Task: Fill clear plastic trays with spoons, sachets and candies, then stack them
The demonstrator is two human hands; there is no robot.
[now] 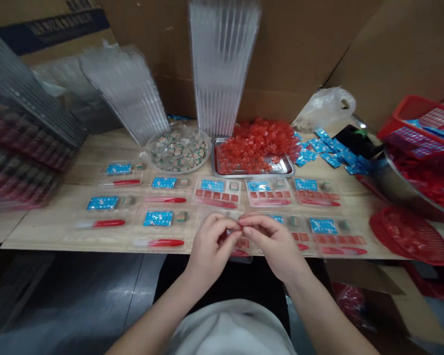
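Observation:
My left hand [211, 242] and my right hand [273, 243] meet fingertip to fingertip over a clear plastic tray [240, 246] at the table's front edge. Both are closed in a pinch; what sits between the fingers is too small to make out. Around them lie several clear blister trays [269, 192] holding blue packets, small red pieces and red-capped pens. Farther back stand a metal tray of red wrapped pieces [257, 148] and a round clear dish of small greenish pieces [178, 150].
Stacks of empty clear trays [220, 69] lean against cardboard at the back. Filled trays are piled at the left [18, 162]. Loose blue packets [323, 150], a red basket [425, 123], a metal bowl [395, 185] and a red round lid [410, 235] sit right.

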